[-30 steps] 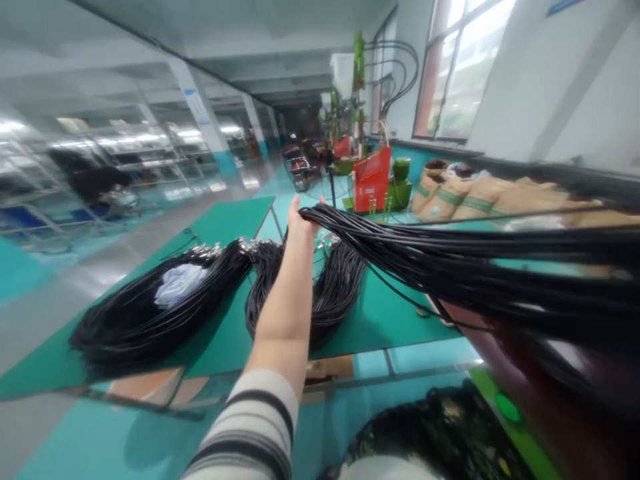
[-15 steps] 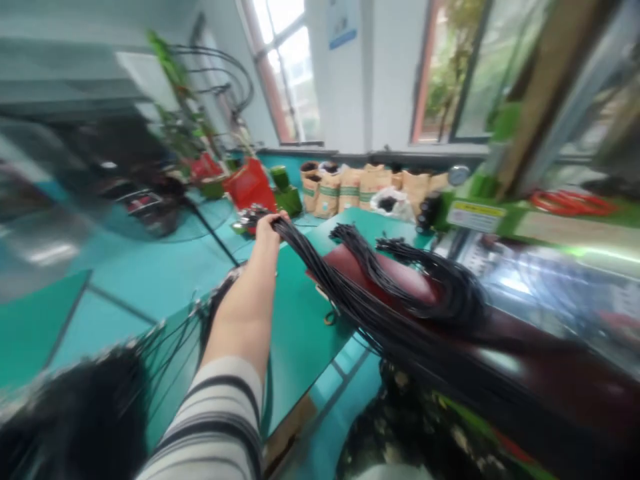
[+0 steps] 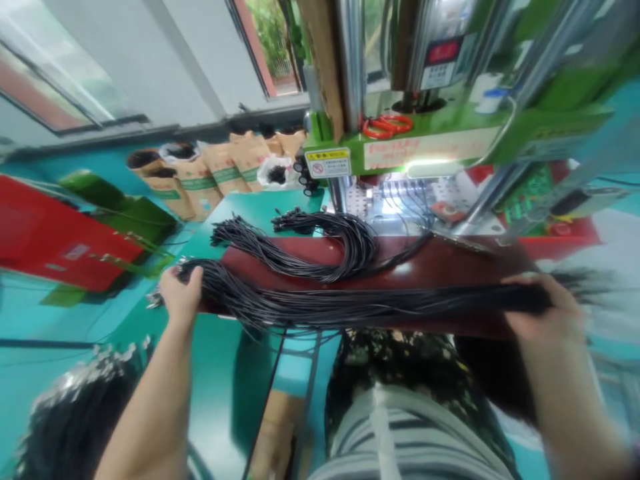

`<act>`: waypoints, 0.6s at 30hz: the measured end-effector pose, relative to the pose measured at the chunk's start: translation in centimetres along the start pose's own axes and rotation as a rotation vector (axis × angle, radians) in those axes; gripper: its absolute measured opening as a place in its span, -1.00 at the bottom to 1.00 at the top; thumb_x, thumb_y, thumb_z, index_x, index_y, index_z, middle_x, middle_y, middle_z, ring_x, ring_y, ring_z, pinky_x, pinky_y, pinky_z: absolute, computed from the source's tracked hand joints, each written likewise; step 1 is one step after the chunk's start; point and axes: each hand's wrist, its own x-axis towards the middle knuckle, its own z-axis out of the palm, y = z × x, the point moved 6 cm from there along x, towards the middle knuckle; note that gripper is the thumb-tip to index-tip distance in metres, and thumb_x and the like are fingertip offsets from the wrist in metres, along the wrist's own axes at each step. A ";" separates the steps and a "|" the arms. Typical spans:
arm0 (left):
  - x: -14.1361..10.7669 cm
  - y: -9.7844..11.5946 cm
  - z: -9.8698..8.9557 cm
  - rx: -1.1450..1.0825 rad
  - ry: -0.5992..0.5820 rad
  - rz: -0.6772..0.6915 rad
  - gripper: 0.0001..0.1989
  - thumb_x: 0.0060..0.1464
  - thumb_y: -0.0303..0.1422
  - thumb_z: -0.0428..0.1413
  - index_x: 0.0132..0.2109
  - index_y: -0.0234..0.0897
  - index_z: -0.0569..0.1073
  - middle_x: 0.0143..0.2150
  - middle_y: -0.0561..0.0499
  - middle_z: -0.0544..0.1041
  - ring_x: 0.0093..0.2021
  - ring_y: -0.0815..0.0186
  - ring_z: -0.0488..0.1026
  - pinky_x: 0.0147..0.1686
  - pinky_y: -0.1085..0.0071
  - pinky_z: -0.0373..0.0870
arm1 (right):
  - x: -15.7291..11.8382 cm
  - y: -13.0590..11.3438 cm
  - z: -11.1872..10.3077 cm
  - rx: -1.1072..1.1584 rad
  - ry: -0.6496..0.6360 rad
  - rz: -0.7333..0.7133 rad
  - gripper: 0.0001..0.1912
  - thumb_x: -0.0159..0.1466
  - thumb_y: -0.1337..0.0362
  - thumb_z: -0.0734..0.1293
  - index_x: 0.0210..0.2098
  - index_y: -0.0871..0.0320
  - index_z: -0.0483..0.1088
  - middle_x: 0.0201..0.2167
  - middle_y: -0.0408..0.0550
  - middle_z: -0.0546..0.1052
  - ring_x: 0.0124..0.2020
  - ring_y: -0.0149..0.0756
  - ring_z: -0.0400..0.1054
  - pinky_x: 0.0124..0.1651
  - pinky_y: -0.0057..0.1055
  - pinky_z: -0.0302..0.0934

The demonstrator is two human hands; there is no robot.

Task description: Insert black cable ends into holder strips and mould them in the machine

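A long bundle of black cables (image 3: 340, 307) stretches across the front of a dark red board (image 3: 450, 260). My left hand (image 3: 181, 290) is closed around its left end, where metallic tips stick out past the fingers. Toward the right end, my right hand (image 3: 545, 310) grips the same bundle, and loose strands fan out beyond it, blurred. Behind it on the board lies a second bundle of black cables (image 3: 285, 260), bent into a curve, with its ends pointing left.
A green press machine (image 3: 460, 130) with a lit work area stands behind the board; red-handled scissors (image 3: 387, 125) rest on it. More cables with metal ends (image 3: 85, 407) lie at the lower left. Paper sacks (image 3: 200, 187) line the wall, and a red machine (image 3: 55, 233) stands left.
My view has swung right and down toward the press. The held cable bundle now lies straight across the board's front, and my right hand has come into view gripping its right end.
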 end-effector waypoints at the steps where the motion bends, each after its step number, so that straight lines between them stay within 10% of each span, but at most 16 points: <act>1: -1.9 1.9 0.3 -0.001 -0.027 0.053 -0.73 -0.07 -0.29 0.13 -0.21 -0.31 0.30 -0.20 -0.08 0.44 -0.13 0.18 0.36 -0.05 0.15 0.27 | 0.3 0.1 0.2 -0.058 -0.017 -0.009 -0.78 0.13 0.53 0.13 -0.57 0.24 0.30 -0.62 -0.15 0.27 -0.61 -0.44 0.24 -0.56 -0.40 0.36; 5: -16.2 16.1 5.4 -0.062 -0.649 0.859 -0.68 0.08 -0.20 0.04 -0.04 -0.20 0.33 -0.09 -0.06 0.45 -0.06 0.22 0.37 -0.06 0.27 0.31 | 0.2 0.3 0.5 -0.082 -0.023 -0.010 -0.79 0.11 0.55 0.14 -0.58 0.26 0.28 -0.60 -0.16 0.28 -0.57 -0.47 0.25 -0.48 -0.44 0.37; 9: -26.8 26.8 10.2 -0.064 -0.637 1.115 -0.57 0.10 -0.05 -0.06 -0.06 -0.29 0.33 -0.15 -0.14 0.45 -0.15 0.16 0.38 -0.21 0.23 0.32 | -0.5 0.2 0.7 -0.060 -0.082 0.039 -0.81 0.13 0.52 0.15 -0.56 0.27 0.29 -0.58 -0.15 0.29 -0.55 -0.47 0.25 -0.42 -0.44 0.36; 13: -27.7 30.4 14.0 0.065 -0.614 1.022 -0.66 0.18 -0.11 -0.15 -0.27 -0.27 0.34 -0.35 -0.11 0.43 -0.32 0.18 0.39 -0.42 0.29 0.25 | -1.7 -0.4 1.6 -0.052 -0.140 0.090 -0.81 0.13 0.53 0.15 -0.54 0.28 0.31 -0.57 -0.16 0.29 -0.54 -0.48 0.26 -0.39 -0.45 0.35; 18: -25.7 30.2 12.8 0.060 -0.697 1.050 -0.69 0.21 -0.14 -0.19 -0.32 -0.24 0.30 -0.45 -0.03 0.41 -0.45 0.29 0.37 -0.58 0.41 0.12 | -4.3 -2.8 5.1 -0.110 -0.314 0.049 -0.88 0.13 0.49 0.23 -0.52 0.26 0.33 -0.51 -0.15 0.30 -0.49 -0.47 0.29 -0.33 -0.38 0.36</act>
